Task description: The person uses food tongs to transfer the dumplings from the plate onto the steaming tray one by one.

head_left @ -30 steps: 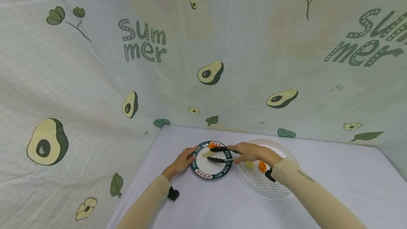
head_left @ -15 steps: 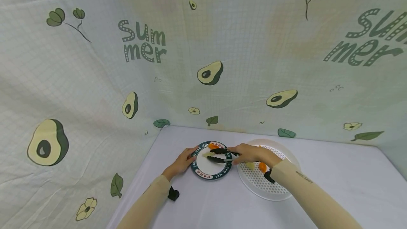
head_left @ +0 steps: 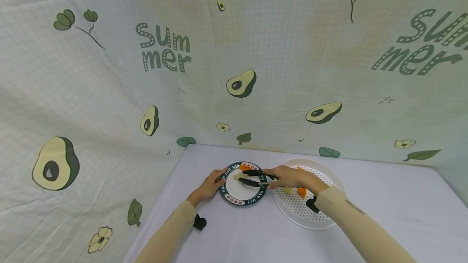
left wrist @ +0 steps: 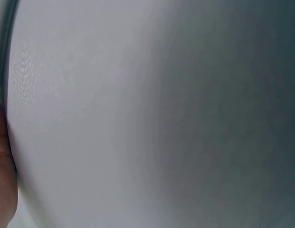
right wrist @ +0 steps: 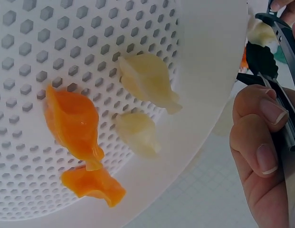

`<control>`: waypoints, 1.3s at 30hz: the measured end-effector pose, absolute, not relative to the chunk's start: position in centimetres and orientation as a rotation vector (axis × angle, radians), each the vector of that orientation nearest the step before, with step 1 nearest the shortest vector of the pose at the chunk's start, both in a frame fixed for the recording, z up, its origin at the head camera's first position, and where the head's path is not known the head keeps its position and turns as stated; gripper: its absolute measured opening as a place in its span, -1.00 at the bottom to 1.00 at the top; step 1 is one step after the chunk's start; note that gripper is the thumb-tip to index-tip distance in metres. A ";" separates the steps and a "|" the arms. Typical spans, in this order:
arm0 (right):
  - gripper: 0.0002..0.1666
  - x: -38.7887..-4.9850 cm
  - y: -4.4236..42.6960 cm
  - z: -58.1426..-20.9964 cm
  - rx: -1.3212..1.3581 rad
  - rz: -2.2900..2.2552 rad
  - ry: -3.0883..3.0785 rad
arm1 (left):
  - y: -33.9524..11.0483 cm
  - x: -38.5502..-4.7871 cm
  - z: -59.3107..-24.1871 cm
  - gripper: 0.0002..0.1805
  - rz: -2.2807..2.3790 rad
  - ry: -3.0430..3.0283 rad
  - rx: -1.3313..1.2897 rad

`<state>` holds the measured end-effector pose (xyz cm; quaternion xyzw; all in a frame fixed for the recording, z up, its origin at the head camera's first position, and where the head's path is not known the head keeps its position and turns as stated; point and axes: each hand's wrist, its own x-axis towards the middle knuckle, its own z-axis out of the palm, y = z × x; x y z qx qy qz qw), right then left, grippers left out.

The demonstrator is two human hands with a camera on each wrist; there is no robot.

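My left hand [head_left: 211,185] grips the left rim of a round white plate [head_left: 237,195] with a dark green lettered border. A pair of black-tipped tongs [head_left: 249,182] is in my right hand [head_left: 287,176], which reaches in over the plate's right side. The tongs' arms stand apart. Close to their tips on the plate lies a pale dumpling [head_left: 238,177]; whether it is clamped I cannot tell. Behind it sits an orange dumpling [head_left: 244,167]. In the left wrist view only part of the left hand [left wrist: 4,180] shows, beside the plate's edge.
A round white perforated tray [right wrist: 204,61] stands right of the plate, under my right wrist. Pale dumplings [right wrist: 149,78] and orange dumplings [right wrist: 73,121] lie on it. Patterned cloth [head_left: 278,92] hangs behind the white table [head_left: 384,198].
The tongs' tips have drawn slightly closer together over the plate. My right forearm has shifted a little, while the left hand and the plate have stayed in place.
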<state>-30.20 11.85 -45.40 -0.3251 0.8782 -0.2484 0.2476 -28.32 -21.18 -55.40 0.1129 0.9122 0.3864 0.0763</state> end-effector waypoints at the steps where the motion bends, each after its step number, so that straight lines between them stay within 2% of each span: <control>1: -0.22 -30.1 12.0 -45.3 -0.897 -0.689 2.392 | -21.2 -28.4 -55.4 -0.42 1.159 2.735 0.336; 23: -0.21 -27.6 17.0 -44.7 -1.051 -0.791 2.460 | -21.0 -28.1 -55.1 -0.42 1.160 2.734 0.327; 39: -0.10 -24.9 22.4 -43.2 -0.958 -0.876 2.494 | -20.9 -28.0 -55.1 -0.43 1.195 2.727 0.314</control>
